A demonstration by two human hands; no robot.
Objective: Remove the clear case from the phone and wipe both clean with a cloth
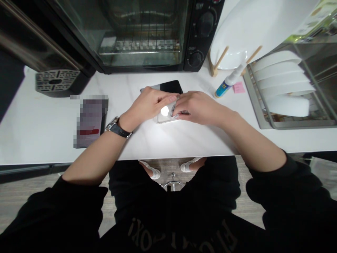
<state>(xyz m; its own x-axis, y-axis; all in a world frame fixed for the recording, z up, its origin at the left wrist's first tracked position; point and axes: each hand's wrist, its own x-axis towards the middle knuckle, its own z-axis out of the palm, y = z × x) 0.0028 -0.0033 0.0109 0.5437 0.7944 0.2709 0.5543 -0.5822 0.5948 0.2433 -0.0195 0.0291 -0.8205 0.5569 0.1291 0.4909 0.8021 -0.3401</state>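
On the white counter, in front of the oven, lies a flat, clear thing with rounded corners that looks like a transparent phone case [161, 117]; a bright glare covers part of it. My left hand [150, 102] holds its far left side, fingers reaching across toward the right. My right hand [196, 107] is closed at its right side, fingertips pinching near a small dark, shiny patch whose nature I cannot make out. Just behind the hands, a black phone-like slab [171, 85] lies partly covered by them.
A phone with a blurred screen [91, 121] lies to the left. Behind are a toaster oven [147, 68] and a drip tray [56, 81]. On the right stand a spray bottle [223, 88], pink sticky notes [239, 88], a large white plate [252, 28] and a dish rack [259, 112].
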